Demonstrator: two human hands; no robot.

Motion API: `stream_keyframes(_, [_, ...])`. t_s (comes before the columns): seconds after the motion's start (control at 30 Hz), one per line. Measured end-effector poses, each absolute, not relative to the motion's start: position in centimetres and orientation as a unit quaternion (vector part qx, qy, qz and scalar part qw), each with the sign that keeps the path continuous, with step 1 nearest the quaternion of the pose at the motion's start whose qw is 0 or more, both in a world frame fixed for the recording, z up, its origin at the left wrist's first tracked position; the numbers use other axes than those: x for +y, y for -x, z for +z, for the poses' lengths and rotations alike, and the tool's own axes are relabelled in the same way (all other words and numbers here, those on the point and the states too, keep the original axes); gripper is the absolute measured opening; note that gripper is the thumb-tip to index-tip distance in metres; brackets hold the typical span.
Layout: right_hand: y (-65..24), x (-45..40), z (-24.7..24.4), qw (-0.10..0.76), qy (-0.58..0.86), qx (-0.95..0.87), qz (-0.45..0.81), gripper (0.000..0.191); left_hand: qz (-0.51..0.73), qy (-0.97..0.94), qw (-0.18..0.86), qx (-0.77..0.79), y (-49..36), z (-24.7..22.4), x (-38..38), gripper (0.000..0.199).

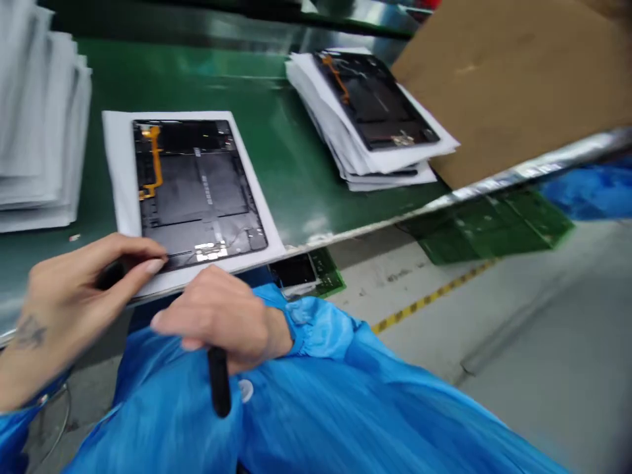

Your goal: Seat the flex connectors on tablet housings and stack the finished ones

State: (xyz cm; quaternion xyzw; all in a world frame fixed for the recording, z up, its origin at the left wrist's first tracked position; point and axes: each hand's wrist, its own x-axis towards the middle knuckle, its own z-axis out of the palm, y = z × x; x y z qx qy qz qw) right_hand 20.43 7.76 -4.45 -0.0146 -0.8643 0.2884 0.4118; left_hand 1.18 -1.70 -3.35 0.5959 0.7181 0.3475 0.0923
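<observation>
A dark tablet housing [197, 191] with an orange ribbon cable [156, 161] lies on white sheet material [121, 158] at the bench's front edge. Thumb and forefinger of my left hand [83, 289] are closed at its near left corner. A dark patch shows behind those fingers; I cannot tell what it is. Just in front of the bench edge, over my lap, my right hand [227, 319] is wrapped round a black-handled tool [220, 385]. The handle points down out of my fist, and the working end is hidden.
A tall stack of white sheets [42, 131] stands at the left. Farther right, another tablet housing [378, 99] tops a pile of white sheets [340, 155]. Brown cardboard [523, 85] leans at the right. Below the bench are green crates [488, 227] on the floor.
</observation>
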Motion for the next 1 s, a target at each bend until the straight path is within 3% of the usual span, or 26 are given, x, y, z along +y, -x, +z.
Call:
stream_keyframes(0.1, [-20.1, 9.2, -4.2, 0.464, 0.04, -0.834, 0.295, 0.029, 0.373, -0.601, 0.134, 0.694, -2.7, -2.2, -0.6, 0.008])
stream_keyframes(0.17, [-19.6, 10.2, -4.3, 0.458, 0.059, -0.843, 0.276, 0.019, 0.396, -0.583, 0.183, 0.686, -2.6, -2.2, -0.2, 0.006])
stream_keyframes(0.47, [-18.7, 11.1, -4.7, 0.387, 0.086, -0.883, 0.25, 0.019, 0.449, -0.536, 0.24, 0.673, -2.9, -2.5, -0.3, 0.008])
stream_keyframes(0.8, [-18.8, 11.6, -5.0, 0.345, 0.073, -0.91, 0.22, 0.016, 0.377, -0.624, 0.066, 0.682, -2.4, -2.3, -1.0, 0.007])
stream_keyframes(0.9, [-18.6, 11.6, -4.8, 0.311, 0.069, -0.929, 0.186, 0.016, 0.367, -0.599, 0.126, 0.7, -2.2, -1.8, -1.0, 0.011])
stream_keyframes(1.0, [-18.1, 11.4, -4.6, 0.295, 0.064, -0.944, 0.132, 0.015, 0.381, -0.537, 0.256, 0.708, -2.0, -1.4, -0.8, 0.02])
